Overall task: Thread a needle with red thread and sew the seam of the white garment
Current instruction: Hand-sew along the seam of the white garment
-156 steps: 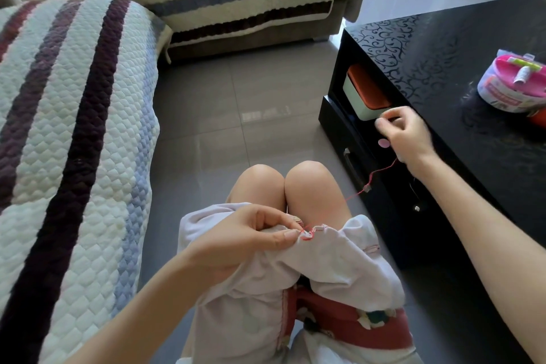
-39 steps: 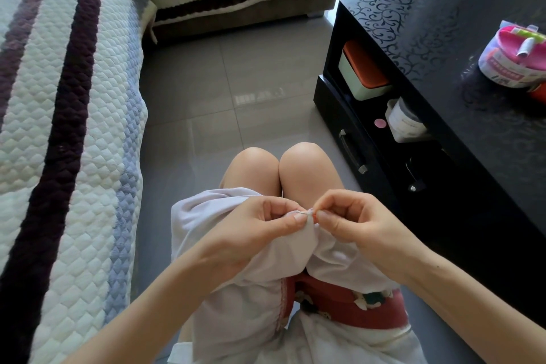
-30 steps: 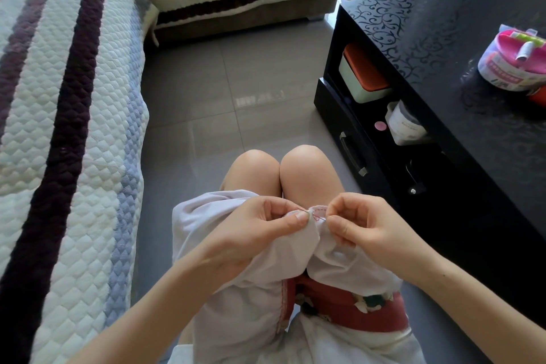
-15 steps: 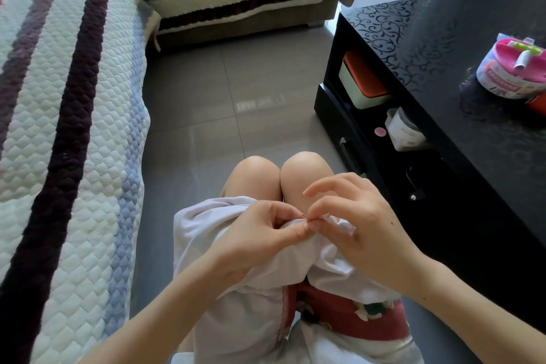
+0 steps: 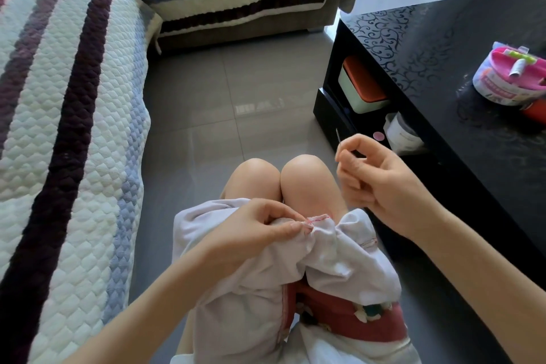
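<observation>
White and bunched, the garment (image 5: 339, 263) lies on the person's lap, over the thighs. Its gathered edge is pinched between thumb and forefinger of the left hand (image 5: 251, 227), just beside a short run of red thread (image 5: 318, 217) stitched along the seam. Above the right knee, apart from the cloth, the right hand (image 5: 384, 183) has curled fingers nipping the needle (image 5: 339, 140), one end pointing up. Farther right, a pink sewing kit (image 5: 508, 80) sits on the black surface (image 5: 443, 47).
</observation>
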